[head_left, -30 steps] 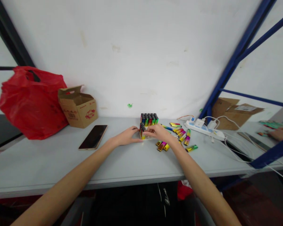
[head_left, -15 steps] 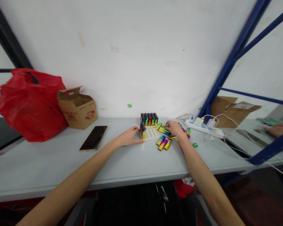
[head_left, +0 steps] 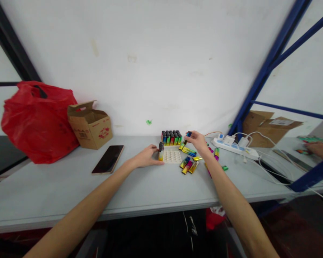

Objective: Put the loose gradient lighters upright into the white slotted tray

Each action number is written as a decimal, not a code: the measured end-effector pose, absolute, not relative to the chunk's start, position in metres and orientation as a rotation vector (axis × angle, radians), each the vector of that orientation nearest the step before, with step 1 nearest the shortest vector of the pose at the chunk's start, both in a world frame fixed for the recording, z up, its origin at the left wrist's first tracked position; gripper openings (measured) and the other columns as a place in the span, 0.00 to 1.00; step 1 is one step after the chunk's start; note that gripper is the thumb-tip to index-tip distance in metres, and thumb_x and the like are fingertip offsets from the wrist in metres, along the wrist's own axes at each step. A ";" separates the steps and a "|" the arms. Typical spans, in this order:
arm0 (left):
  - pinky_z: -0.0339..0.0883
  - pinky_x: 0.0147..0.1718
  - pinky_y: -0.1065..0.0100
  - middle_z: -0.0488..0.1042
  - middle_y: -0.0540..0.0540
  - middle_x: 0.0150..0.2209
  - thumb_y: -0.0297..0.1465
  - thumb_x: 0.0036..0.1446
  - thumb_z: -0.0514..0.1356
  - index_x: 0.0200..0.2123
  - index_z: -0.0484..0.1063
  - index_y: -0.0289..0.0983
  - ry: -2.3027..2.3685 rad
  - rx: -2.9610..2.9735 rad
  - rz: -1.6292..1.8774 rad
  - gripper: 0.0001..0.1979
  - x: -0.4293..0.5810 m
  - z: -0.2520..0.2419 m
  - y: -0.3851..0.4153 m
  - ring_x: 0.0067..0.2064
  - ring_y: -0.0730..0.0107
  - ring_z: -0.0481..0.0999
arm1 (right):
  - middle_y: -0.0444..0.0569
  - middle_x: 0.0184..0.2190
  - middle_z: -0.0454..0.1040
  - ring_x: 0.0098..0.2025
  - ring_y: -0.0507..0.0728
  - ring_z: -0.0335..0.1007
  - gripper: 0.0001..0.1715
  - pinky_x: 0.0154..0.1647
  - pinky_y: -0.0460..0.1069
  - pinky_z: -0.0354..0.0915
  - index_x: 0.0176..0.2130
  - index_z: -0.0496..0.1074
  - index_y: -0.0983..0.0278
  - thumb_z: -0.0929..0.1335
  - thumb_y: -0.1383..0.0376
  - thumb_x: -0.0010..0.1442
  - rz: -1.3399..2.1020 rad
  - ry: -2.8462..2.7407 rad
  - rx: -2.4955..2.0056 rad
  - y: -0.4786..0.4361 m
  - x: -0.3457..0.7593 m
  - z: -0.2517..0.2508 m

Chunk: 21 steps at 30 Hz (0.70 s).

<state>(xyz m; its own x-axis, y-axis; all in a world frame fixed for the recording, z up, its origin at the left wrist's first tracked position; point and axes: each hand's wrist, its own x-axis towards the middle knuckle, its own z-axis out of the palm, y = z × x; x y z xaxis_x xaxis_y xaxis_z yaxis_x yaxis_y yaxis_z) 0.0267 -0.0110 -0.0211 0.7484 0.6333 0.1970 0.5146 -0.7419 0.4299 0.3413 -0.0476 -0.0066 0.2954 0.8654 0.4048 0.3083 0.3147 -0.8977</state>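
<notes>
A cream tray (head_left: pixel 172 156) with rows of round sockets lies on the table. Black-topped lighters (head_left: pixel 171 137) in shiny rainbow colours stand upright in its back rows, and a short row of lighters (head_left: pixel 161 151) stands along its left side. My left hand (head_left: pixel 148 156) grips the tray's left edge, thumb at the front corner and fingers farther back. Between the fingertips of my right hand (head_left: pixel 198 141) is one lighter (head_left: pixel 187 136), tilted and lifted over the tray's right side. Loose lighters (head_left: pixel 187 167) lie right of the tray, some partly hidden under my right forearm.
A phone (head_left: pixel 108 159) lies left of my left hand. Behind it are a cardboard box (head_left: pixel 93 129) and a red plastic bag (head_left: pixel 40 122). A power strip (head_left: pixel 235 148) with cables and a blue rack post (head_left: pixel 255 86) stand right. Another person's hand (head_left: pixel 319 148) shows far right.
My right hand has risen from the loose lighters and moved slightly left and back, bringing up one lighter. My left hand remains at the tray. The view has shifted slightly.
</notes>
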 end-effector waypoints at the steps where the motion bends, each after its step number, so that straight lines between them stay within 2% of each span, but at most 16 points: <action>1: 0.66 0.63 0.54 0.72 0.33 0.61 0.59 0.50 0.68 0.57 0.76 0.34 0.878 2.598 0.456 0.41 0.024 -0.021 -0.010 0.62 0.42 0.72 | 0.44 0.29 0.77 0.31 0.54 0.71 0.28 0.36 0.50 0.69 0.40 0.77 0.64 0.80 0.51 0.43 0.605 -1.201 -1.168 -0.049 0.337 -0.004; 3: 0.65 0.64 0.54 0.71 0.33 0.62 0.59 0.51 0.67 0.58 0.75 0.34 0.868 2.602 0.428 0.42 0.020 -0.020 -0.008 0.63 0.42 0.72 | 0.45 0.32 0.77 0.34 0.53 0.71 0.29 0.37 0.48 0.68 0.39 0.77 0.63 0.81 0.50 0.42 0.712 -1.110 -1.060 -0.054 0.329 0.002; 6: 0.63 0.65 0.54 0.70 0.33 0.63 0.59 0.52 0.67 0.60 0.75 0.34 0.853 2.611 0.400 0.42 0.018 -0.018 -0.007 0.64 0.43 0.71 | 0.46 0.36 0.77 0.37 0.53 0.71 0.29 0.36 0.47 0.67 0.40 0.77 0.62 0.80 0.48 0.46 0.824 -1.078 -0.995 -0.064 0.317 0.012; 9: 0.62 0.66 0.55 0.70 0.35 0.64 0.59 0.51 0.67 0.59 0.75 0.35 0.836 2.616 0.374 0.42 0.018 -0.013 -0.010 0.65 0.44 0.70 | 0.43 0.31 0.75 0.32 0.52 0.70 0.31 0.34 0.48 0.68 0.41 0.72 0.60 0.78 0.43 0.49 0.947 -1.102 -0.968 -0.072 0.306 0.017; 11: 0.62 0.66 0.57 0.70 0.36 0.64 0.59 0.50 0.68 0.59 0.75 0.36 0.829 2.612 0.349 0.42 0.017 -0.010 -0.012 0.65 0.45 0.70 | 0.38 0.26 0.69 0.24 0.49 0.63 0.33 0.28 0.47 0.65 0.41 0.68 0.58 0.77 0.40 0.49 1.014 -1.133 -0.954 -0.074 0.298 0.016; 14: 0.61 0.66 0.58 0.70 0.36 0.64 0.59 0.50 0.68 0.60 0.75 0.35 0.812 2.603 0.329 0.43 0.016 -0.007 -0.015 0.65 0.46 0.69 | 0.32 0.20 0.55 0.18 0.46 0.45 0.34 0.19 0.43 0.50 0.38 0.64 0.57 0.74 0.35 0.51 1.024 -1.180 -1.016 -0.072 0.286 0.010; 15: 0.61 0.66 0.58 0.70 0.36 0.64 0.59 0.51 0.68 0.61 0.74 0.35 0.804 2.601 0.331 0.43 0.016 -0.007 -0.016 0.65 0.46 0.69 | 0.31 0.19 0.52 0.18 0.46 0.43 0.35 0.18 0.43 0.46 0.36 0.63 0.58 0.72 0.33 0.52 0.986 -1.197 -1.061 -0.071 0.283 0.008; 18: 0.60 0.67 0.58 0.70 0.37 0.64 0.58 0.51 0.68 0.61 0.75 0.36 0.785 2.608 0.340 0.42 0.018 -0.008 -0.018 0.65 0.47 0.69 | 0.35 0.18 0.53 0.19 0.49 0.46 0.36 0.19 0.46 0.46 0.28 0.61 0.59 0.67 0.31 0.56 0.744 -1.289 -1.193 -0.067 0.274 0.000; 21: 0.61 0.66 0.58 0.70 0.37 0.64 0.58 0.51 0.68 0.60 0.75 0.37 0.778 2.614 0.339 0.41 0.021 -0.010 -0.021 0.65 0.46 0.69 | 0.40 0.18 0.56 0.22 0.51 0.52 0.35 0.24 0.48 0.50 0.22 0.59 0.59 0.63 0.35 0.62 0.476 -1.406 -1.289 -0.067 0.267 -0.005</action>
<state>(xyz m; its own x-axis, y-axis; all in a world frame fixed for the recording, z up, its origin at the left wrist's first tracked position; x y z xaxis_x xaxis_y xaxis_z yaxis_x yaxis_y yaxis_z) 0.0206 -0.0209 -0.0096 0.8164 0.5654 0.1174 0.4709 -0.7696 0.4312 0.2675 -0.0669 -0.0051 0.2105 0.8728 0.4403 0.4258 0.3236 -0.8450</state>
